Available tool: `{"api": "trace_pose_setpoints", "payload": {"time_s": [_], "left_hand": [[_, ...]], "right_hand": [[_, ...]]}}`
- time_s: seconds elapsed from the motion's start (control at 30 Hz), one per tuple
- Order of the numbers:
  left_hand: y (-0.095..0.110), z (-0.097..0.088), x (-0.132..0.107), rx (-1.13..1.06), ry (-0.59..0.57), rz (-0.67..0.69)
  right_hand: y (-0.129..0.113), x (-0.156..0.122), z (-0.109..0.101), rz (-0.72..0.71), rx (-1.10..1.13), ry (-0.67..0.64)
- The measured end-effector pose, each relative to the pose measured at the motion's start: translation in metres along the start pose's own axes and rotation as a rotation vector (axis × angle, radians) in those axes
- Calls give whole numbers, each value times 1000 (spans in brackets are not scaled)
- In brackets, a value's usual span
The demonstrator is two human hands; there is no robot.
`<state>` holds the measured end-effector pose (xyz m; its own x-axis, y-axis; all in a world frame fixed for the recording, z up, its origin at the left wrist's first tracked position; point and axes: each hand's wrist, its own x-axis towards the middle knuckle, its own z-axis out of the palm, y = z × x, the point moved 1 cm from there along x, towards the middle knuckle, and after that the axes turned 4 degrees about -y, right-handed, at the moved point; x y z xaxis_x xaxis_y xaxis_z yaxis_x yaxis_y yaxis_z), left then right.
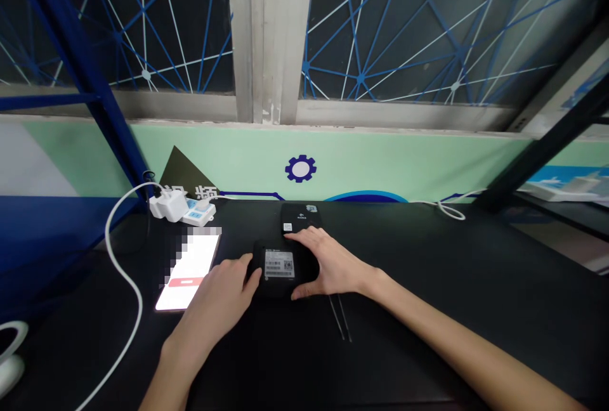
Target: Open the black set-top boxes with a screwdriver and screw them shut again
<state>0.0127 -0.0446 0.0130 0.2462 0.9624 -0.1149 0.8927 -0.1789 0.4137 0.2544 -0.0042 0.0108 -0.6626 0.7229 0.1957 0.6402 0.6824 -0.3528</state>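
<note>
A small black box with a white label (pixel 278 266) lies on the black table (pixel 428 284). My left hand (pixel 222 297) rests at its left edge, fingers curled against the side. My right hand (pixel 330 264) cups its right side, fingers along the top and thumb at the near corner. Both hands grip the box between them. A second black device with stickers (pixel 299 217) lies just behind it. A lit phone (pixel 189 270) lies flat to the left of my left hand.
A white charger and power strip (pixel 183 208) sit at the back left, with a white cable (pixel 124 271) looping along the table's left side. Two thin rods (pixel 341 317) lie near my right wrist. Another white cable (pixel 450 209) lies at the back right. A green wall stands behind.
</note>
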Motion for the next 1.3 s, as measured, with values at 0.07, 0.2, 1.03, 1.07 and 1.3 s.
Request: {"api": "trace_pose_setpoints", "payload": {"time_s": [0.07,0.2,1.03,1.07,1.3], "left_hand": [[0,0,1,-18,53,17],[1,-2,2,-65,187,71],[-5,-4,5,-376,315,178],[-5,-3,6,-389,312,175],[-4,-8,4,-507,291,147]], "right_hand": [[3,-1,1,-18,53,38],[5,0,1,-45,132,118],[2,-2,5,-258,156,391],[2,-2,4,-263,147,403],[-5,-6,-1,-326,108,435]]}}
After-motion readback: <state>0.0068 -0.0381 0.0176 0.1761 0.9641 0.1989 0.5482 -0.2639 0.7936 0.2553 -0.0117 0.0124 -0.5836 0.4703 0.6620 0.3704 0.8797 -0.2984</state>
